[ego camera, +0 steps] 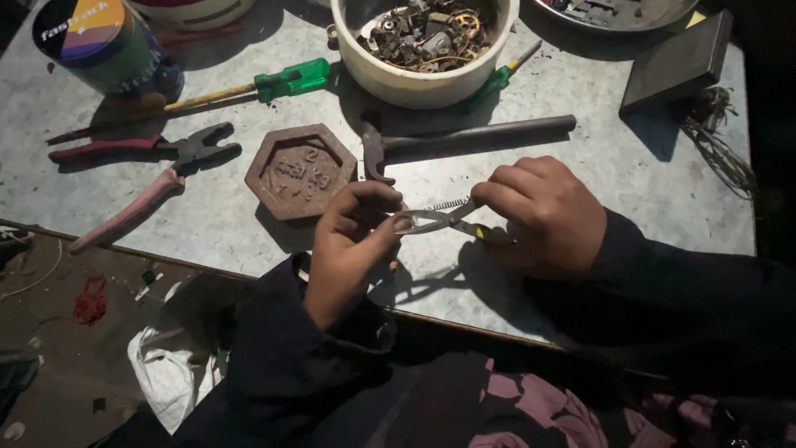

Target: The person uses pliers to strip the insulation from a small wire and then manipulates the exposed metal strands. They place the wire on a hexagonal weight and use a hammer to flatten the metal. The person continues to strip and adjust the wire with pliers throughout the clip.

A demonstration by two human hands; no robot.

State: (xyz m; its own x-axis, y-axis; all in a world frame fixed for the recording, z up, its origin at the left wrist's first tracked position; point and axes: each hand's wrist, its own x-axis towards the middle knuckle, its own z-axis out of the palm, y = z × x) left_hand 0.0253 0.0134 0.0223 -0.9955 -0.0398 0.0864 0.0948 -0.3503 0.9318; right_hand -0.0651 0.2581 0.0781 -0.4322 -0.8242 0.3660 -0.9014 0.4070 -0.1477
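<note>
My left hand [352,241] pinches a small metal part at the tip of a pair of small metal pliers [439,220], just over the near edge of the grey worktop [613,166]. My right hand [547,214] grips the pliers' handles, which show a bit of yellow. A thin coiled spring [449,203] lies along the top of the pliers between the two hands. Both sleeves are dark.
A hexagonal iron weight [298,170] sits just left of my hands, a hammer [464,139] behind them. Red-handled pliers [141,178], a green-handled screwdriver [249,87], a white bowl of metal scrap [414,79], a round tin [104,41] and a dark block [676,62] lie farther back.
</note>
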